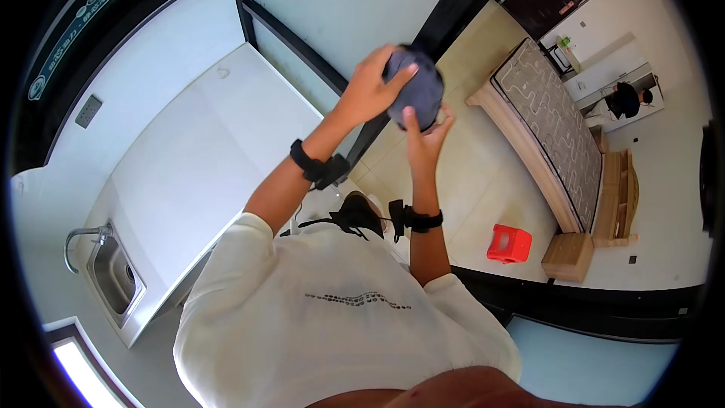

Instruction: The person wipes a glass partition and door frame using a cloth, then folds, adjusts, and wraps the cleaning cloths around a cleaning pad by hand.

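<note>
Out in front of me, raised above the floor, is a rounded dark grey-blue cloth bundle (417,91). My left hand (371,87) grips its left side, thumb laid across the front and the fingers going behind it. From below and the right, my right hand (429,136) closes on the lower edge, with the thumb pressed against the front. What lies behind the bundle is hidden. Each wrist wears a black strap with a small dark box on it.
To my left runs a white counter (192,140) with a steel sink (115,276) and a tap (75,245). A black-framed glass partition (298,49) stands ahead. On the right are a bed (547,113), a red stool (509,244), a wooden nightstand (568,255) and another person (625,100).
</note>
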### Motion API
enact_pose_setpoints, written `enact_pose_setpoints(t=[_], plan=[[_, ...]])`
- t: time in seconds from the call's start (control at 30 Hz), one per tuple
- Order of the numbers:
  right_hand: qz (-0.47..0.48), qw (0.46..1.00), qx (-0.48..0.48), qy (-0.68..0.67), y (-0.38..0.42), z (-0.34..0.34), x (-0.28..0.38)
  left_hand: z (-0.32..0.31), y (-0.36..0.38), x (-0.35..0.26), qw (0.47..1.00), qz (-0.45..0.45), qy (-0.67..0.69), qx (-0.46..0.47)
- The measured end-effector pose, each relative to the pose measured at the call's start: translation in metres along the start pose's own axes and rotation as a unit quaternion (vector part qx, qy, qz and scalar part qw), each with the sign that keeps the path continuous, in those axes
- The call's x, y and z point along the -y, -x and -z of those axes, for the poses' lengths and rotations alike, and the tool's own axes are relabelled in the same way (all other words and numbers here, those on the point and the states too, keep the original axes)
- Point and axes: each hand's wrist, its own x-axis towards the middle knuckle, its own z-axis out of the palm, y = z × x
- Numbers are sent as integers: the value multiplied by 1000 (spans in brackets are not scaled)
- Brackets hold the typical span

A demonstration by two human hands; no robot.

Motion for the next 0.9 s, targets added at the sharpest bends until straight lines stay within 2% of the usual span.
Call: enact_pose_setpoints(t=[0.03, 0.07, 0.13, 0.17, 0.2, 0.23, 0.3, 0.37, 0.4, 0.43, 0.47, 0.5, 0.53, 0.57, 0.63, 0.7, 0.83, 0.9], plan=[[89, 996, -23, -24, -7, -3, 9, 0, -13, -15, 999, -38, -6, -23], [86, 996, -27, -28, -13, -7, 17, 0, -23, -24, 996, -75, -16, -42], [195, 980, -37, -21, -15, -12, 22, -2, -32, -32, 995, -65, -72, -30], [193, 980, -46, -32, -11, -9, 18, -2, -35, -34, 990, -62, -122, -25], [133, 990, -21, 46, -7, -5, 11, -3, -33, -31, 989, -72, -131, -17], [79, 989, 4, 121, -4, -4, 5, -6, -21, -23, 989, -40, -138, -16], [146, 989, -1, -1, 0, -12, -11, -10, -11, -5, 993, -24, -115, -23], [42, 993, 24, -107, 9, -3, -21, -13, 4, 12, 993, 80, -75, 32], [44, 993, 23, -107, 12, -2, -20, -14, 11, 23, 988, 135, -58, 54], [3, 993, 43, -113, 17, -2, -19, -12, 15, 32, 987, 139, -54, 55], [-41, 991, 62, -115, 25, 0, -18, -8, 19, 43, 986, 128, -84, 70], [-47, 991, 60, -108, 30, 3, -15, -5, 24, 48, 983, 115, -115, 86], [-75, 989, 75, -106, 31, 4, -10, -5, 31, 50, 972, 67, -216, 63], [-103, 985, 91, -105, 31, 3, -7, -4, 33, 54, 973, 70, -211, 63], [-86, 987, 101, -86, 36, 1, -10, -4, 36, 56, 977, -46, -205, 33], [-83, 986, 79, -120, 39, -5, -12, -7, 36, 49, 984, -36, -174, 31], [-99, 987, 81, -96, 42, -4, 9, -11, 25, 23, 995, -28, -99, 10], [-88, 989, 77, -95, 45, -3, 22, -12, 9, 7, 988, -76, -133, -32]])
